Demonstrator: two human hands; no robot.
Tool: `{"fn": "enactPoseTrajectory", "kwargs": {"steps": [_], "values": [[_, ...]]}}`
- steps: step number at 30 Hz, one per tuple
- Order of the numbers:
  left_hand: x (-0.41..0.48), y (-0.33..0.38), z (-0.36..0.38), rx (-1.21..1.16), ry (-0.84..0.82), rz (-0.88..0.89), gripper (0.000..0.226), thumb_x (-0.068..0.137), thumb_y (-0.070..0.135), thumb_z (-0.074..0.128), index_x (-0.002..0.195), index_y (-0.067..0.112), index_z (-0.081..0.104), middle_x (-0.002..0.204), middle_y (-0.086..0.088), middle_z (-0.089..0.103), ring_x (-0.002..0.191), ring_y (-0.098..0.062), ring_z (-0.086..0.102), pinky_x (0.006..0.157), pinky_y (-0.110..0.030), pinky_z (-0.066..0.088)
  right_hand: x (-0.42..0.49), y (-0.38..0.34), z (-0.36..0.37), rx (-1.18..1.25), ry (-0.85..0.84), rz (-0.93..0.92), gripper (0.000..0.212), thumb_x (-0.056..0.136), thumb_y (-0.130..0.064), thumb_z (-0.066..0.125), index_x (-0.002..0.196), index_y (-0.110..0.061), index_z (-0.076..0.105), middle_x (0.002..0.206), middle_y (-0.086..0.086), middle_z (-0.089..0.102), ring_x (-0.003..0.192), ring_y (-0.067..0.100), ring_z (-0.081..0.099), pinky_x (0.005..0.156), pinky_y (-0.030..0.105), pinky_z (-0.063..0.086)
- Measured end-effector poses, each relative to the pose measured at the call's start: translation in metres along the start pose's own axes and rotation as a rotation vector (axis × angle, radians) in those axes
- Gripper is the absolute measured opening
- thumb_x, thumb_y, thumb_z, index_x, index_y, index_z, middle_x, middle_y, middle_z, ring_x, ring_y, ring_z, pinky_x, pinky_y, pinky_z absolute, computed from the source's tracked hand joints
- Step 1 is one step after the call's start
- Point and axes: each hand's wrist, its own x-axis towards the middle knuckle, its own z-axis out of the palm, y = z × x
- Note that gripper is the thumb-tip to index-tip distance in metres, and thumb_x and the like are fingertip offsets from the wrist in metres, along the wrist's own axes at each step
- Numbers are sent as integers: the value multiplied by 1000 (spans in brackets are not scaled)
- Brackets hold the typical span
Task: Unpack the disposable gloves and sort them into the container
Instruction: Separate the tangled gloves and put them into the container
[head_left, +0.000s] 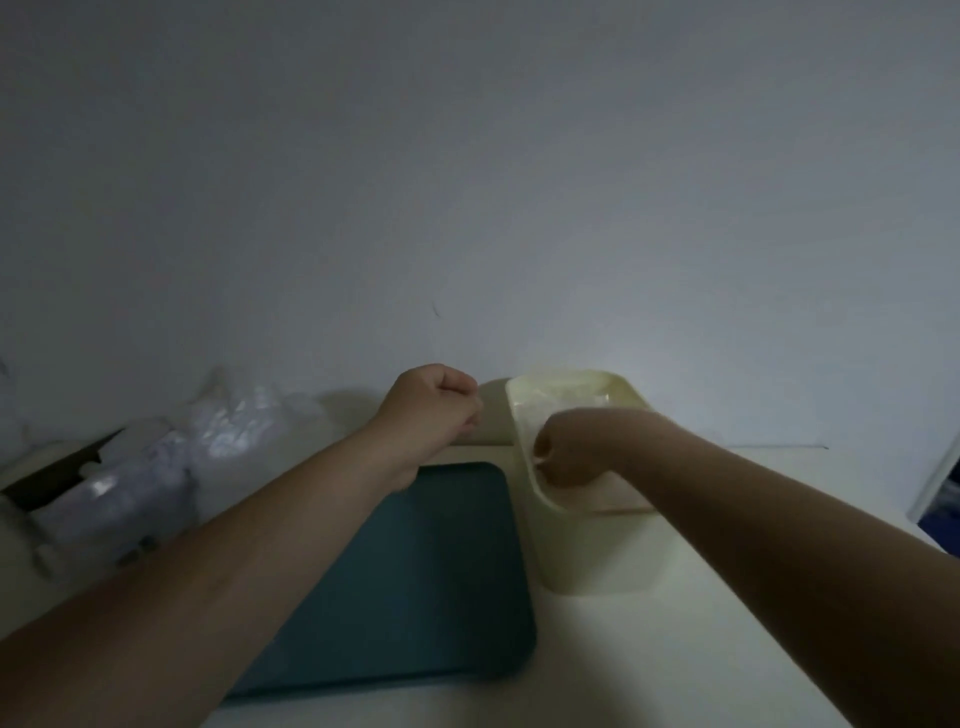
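A cream plastic container (587, 551) stands on the table right of centre, its far end by the wall. Pale, translucent disposable gloves (563, 396) lie inside it. My right hand (569, 452) reaches down into the container's near half with fingers curled, pinching thin glove film at the left rim. My left hand (439, 408) hovers left of the container as a closed fist, with nothing visible in it. A crumpled clear plastic bag (208, 447) lies at the left by the wall.
A dark teal tray (415, 587) lies flat in front of me, partly under my left forearm. A dark open box (52, 475) sits at the far left behind the bag. The white wall rises right behind the table. The table's right edge (935, 483) is close.
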Motion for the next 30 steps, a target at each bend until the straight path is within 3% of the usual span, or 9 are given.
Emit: {"fn": "enactPoseTrajectory", "kwargs": {"steps": [3, 6, 8, 11, 15, 18, 20, 25, 30], "values": [[-13, -8, -24, 69, 33, 36, 15, 90, 6, 73, 100, 17, 74, 96, -7, 78, 95, -25, 77, 95, -43, 62, -24, -14, -32, 55, 135, 28, 37, 101, -24, 48, 133, -10, 59, 118, 5, 64, 106, 23, 64, 97, 36, 53], [-25, -11, -48, 204, 87, 109, 12, 91, 10, 73, 96, 21, 74, 97, -1, 76, 96, -20, 74, 89, -29, 59, -46, -44, -51, 67, 290, 8, 17, 94, -12, 50, 108, -12, 60, 101, 3, 62, 89, 21, 62, 80, 33, 52], [-35, -18, -74, 415, 141, 197, 13, 93, 14, 71, 97, 27, 72, 106, 6, 73, 102, -14, 69, 86, -23, 50, -51, -80, -56, 75, 362, -65, 25, 94, -16, 50, 116, -16, 61, 116, 4, 64, 103, 23, 63, 87, 36, 53], [-44, -34, -119, 737, 258, 299, 12, 94, 22, 70, 105, 28, 70, 127, 5, 64, 124, -19, 57, 100, -27, 40, -35, -131, -45, 229, 335, -243, 52, 99, -23, 52, 151, -24, 47, 152, 2, 50, 136, 26, 51, 110, 41, 45], [-51, -51, -179, 1031, 336, 65, 59, 91, 54, 67, 144, 35, 50, 171, -2, 22, 160, -33, 7, 128, -53, 14, -1, -173, -14, 410, 263, -354, 57, 103, -31, 51, 158, -23, 37, 164, 3, 36, 149, 25, 37, 123, 39, 31], [-54, -67, -220, 1021, 282, -160, 107, 78, 79, 67, 163, 41, 15, 174, 0, -16, 159, -34, -19, 127, -62, 4, 21, -201, 0, 494, 282, -363, 69, 101, -36, 57, 162, -23, 27, 166, 6, 27, 150, 28, 33, 122, 41, 31], [-51, -76, -235, 964, 250, -254, 127, 68, 88, 69, 164, 43, -2, 171, 0, -28, 156, -36, -27, 126, -66, 3, 31, -210, 4, 573, 287, -346, 77, 99, -40, 61, 163, -25, 21, 170, 6, 15, 154, 31, 26, 123, 43, 29], [-36, -86, -253, 1153, 181, -310, 129, 61, 98, 59, 164, 44, 3, 175, -7, -8, 158, -40, -16, 123, -67, -6, 57, -219, 16, 686, 236, -311, 92, 91, -50, 70, 164, -29, 17, 172, 6, 6, 155, 34, 22, 122, 45, 27], [-18, -109, -239, 1330, 146, -19, 109, 81, 86, 54, 166, 33, 10, 175, -5, -13, 158, -31, -24, 124, -53, -19, 78, -226, 20, 723, 240, -332, 97, 86, -50, 76, 163, -28, 21, 169, 6, 18, 151, 32, 29, 122, 47, 31]]}}
